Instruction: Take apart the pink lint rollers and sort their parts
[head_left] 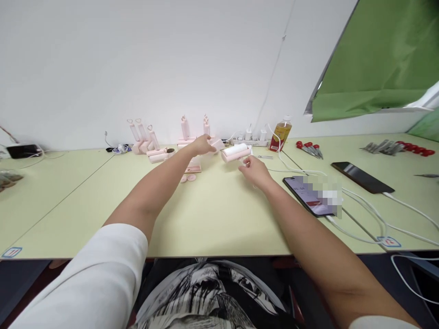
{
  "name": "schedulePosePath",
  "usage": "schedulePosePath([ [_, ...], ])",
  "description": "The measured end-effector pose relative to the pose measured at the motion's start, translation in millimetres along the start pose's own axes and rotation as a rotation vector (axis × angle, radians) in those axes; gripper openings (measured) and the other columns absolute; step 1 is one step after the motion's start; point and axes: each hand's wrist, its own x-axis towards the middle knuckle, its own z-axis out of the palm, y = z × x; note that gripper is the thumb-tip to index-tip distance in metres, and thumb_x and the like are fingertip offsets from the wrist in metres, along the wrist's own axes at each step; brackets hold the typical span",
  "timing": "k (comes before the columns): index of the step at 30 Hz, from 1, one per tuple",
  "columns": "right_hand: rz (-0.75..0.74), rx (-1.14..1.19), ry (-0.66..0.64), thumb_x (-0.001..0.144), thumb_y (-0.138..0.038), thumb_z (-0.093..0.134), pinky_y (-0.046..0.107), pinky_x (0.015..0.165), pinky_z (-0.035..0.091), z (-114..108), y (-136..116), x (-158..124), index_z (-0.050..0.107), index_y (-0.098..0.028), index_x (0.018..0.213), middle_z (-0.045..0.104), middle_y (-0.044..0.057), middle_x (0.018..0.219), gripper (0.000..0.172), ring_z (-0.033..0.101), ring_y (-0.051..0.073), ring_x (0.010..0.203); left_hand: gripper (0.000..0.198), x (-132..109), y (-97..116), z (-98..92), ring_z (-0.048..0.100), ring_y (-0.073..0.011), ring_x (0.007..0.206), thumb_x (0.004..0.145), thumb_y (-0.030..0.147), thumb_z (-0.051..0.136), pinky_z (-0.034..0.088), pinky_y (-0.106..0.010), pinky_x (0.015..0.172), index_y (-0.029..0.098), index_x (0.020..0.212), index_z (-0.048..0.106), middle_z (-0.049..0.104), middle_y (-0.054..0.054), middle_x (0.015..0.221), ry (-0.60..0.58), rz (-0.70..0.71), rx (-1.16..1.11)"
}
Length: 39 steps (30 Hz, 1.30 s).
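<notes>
Left hand (201,145) reaching far across table (103,201), fingers closed on pink piece (217,144), right hand (254,170) loosely curled, empty, just beside lint roller (236,152), two phones, five upright pink handles by wall, one bottle (281,132)

**Bench clutter around the work**

A pale green table (68,201) runs across the view under a white wall. At eleven o'clock stands a row of pink handles (142,135) near a white coiled cable (120,148). At nine o'clock lies a dark box (23,151). Toward one o'clock, a white power strip (248,140) sits just beside a bottle of amber liquid (281,133). At two o'clock lie red-handled screwdrivers (308,148), with more tools (398,147) farther right. At three o'clock rest two phones (361,177), white cables trailing. A green sheet (377,59) hangs above.
</notes>
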Motion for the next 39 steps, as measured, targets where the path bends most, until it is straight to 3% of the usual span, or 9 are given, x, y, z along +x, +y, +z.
schedulePosePath([
  [8, -0.046, 0.073, 0.115, 0.074, -0.034, 0.061, 0.028, 0.057, 0.037, -3, 5, 6, 0.055, -0.022, 0.095, 0.062, 0.002, 0.084, 0.025, 0.055, 0.019, 0.069, 0.082, 6, -4, 36.5, 0.052, -0.03, 0.126, 0.068, 0.031, 0.077, 0.041, -0.039, 0.104, 0.023, 0.142, 0.042, 0.054, -0.009, 0.143, -0.202, 0.196, 0.471],
  [11, -0.103, 0.074, 0.078, 0.073, -0.033, 0.062, 0.028, 0.059, 0.036, 0, 4, 5, 0.054, -0.023, 0.093, 0.059, 0.0, 0.08, 0.024, 0.053, 0.017, 0.067, 0.055, 2, -6, 29.5, 0.052, -0.0269, 0.127, 0.078, 0.027, 0.067, 0.04, -0.038, 0.106, 0.021, 0.13, 0.054, 0.055, -0.009, 0.141, -0.065, 0.227, 0.292],
  [14, -0.209, 0.101, 0.048, 0.072, -0.033, 0.062, 0.028, 0.061, 0.035, 3, 2, 3, 0.053, -0.023, 0.091, 0.057, -0.002, 0.077, 0.024, 0.051, 0.016, 0.067, 0.032, -10, -1, 18.9, 0.062, -0.0208, 0.111, 0.091, 0.031, 0.048, 0.05, -0.034, 0.094, 0.019, 0.119, 0.058, 0.062, -0.011, 0.13, 0.137, 0.131, -0.194],
  [17, -0.301, 0.153, 0.014, 0.072, -0.033, 0.062, 0.028, 0.063, 0.035, 8, -2, -2, 0.052, -0.023, 0.091, 0.055, -0.003, 0.075, 0.024, 0.051, 0.015, 0.068, 0.045, -37, 4, 16.3, 0.068, -0.0184, 0.08, 0.093, 0.055, 0.041, 0.057, -0.033, 0.069, 0.019, 0.114, 0.057, 0.068, -0.012, 0.109, -0.056, 0.057, -0.609],
  [19, -0.33, 0.193, -0.023, 0.072, -0.033, 0.063, 0.027, 0.063, 0.036, 11, -5, -7, 0.052, -0.022, 0.091, 0.054, -0.003, 0.075, 0.024, 0.049, 0.014, 0.067, 0.047, -60, 4, 20.8, 0.066, -0.0177, 0.07, 0.085, 0.059, 0.055, 0.055, -0.03, 0.057, 0.019, 0.109, 0.06, 0.068, -0.009, 0.094, -0.156, 0.079, -0.639],
  [21, -0.351, 0.23, -0.098, 0.072, -0.034, 0.064, 0.026, 0.062, 0.037, 14, -7, -12, 0.053, -0.022, 0.091, 0.054, -0.004, 0.076, 0.025, 0.049, 0.013, 0.066, 0.046, -82, -2, 28.2, 0.065, -0.0169, 0.066, 0.077, 0.053, 0.069, 0.05, -0.026, 0.049, 0.019, 0.108, 0.06, 0.067, -0.007, 0.088, -0.133, 0.095, -0.632],
  [27, -0.355, 0.372, -0.46, 0.076, -0.044, 0.067, 0.026, 0.056, 0.042, 22, -9, -23, 0.055, -0.022, 0.104, 0.058, -0.001, 0.089, 0.037, 0.053, 0.012, 0.064, 0.045, -128, -27, 39.7, 0.062, -0.0132, 0.062, 0.075, 0.044, 0.074, 0.047, -0.022, 0.044, 0.016, 0.107, 0.059, 0.065, -0.006, 0.087, -0.057, -0.017, -0.746],
  [35, -0.254, 0.789, -0.413, 0.072, -0.046, 0.07, 0.025, 0.05, 0.046, 29, -10, -19, 0.049, -0.022, 0.105, 0.052, -0.003, 0.088, 0.046, 0.053, 0.009, 0.061, 0.055, -130, -42, 37.1, 0.056, -0.0088, 0.052, 0.068, 0.045, 0.08, 0.038, -0.02, 0.04, 0.018, 0.11, 0.06, 0.062, -0.001, 0.08, -0.241, 0.06, -0.788],
  [39, -0.183, 0.837, -0.436, 0.063, -0.041, 0.078, 0.025, 0.048, 0.046, 32, -9, -19, 0.051, -0.022, 0.095, 0.05, -0.005, 0.084, 0.046, 0.052, 0.008, 0.057, 0.059, -127, -46, 46.5, 0.051, -0.0068, 0.047, 0.069, 0.048, 0.08, 0.036, -0.02, 0.039, 0.02, 0.112, 0.051, 0.056, 0.003, 0.074, -0.173, 0.037, -0.83],
])
